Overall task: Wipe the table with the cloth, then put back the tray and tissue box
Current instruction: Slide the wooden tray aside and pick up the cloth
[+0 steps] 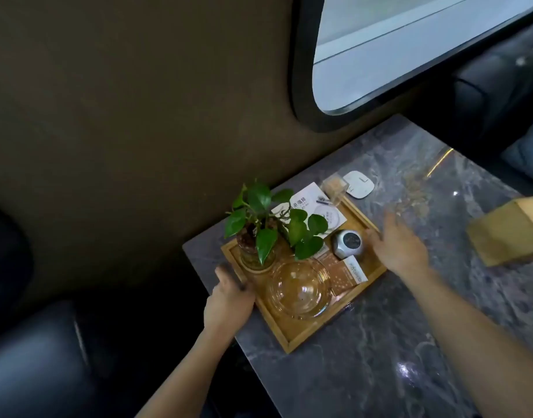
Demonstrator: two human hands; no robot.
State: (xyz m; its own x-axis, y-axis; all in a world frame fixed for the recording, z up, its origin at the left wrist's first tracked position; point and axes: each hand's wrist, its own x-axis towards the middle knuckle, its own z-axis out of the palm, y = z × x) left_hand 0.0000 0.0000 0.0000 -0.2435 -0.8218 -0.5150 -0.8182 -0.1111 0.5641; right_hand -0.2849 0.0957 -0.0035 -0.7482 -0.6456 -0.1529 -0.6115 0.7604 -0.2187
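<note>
A wooden tray lies on the left end of the grey marble table, close to the wall. My left hand grips the tray's left rim, fingers curled over the corner. My right hand is at the tray's right rim with its fingers spread and blurred, holding nothing. The wooden tissue box stands on the table to the right, apart from both hands. No cloth is in view.
On the tray stand a leafy plant in a glass vase, a glass bowl, a round silver object and cards. A white flat device lies behind the tray. A dark seat is at the left.
</note>
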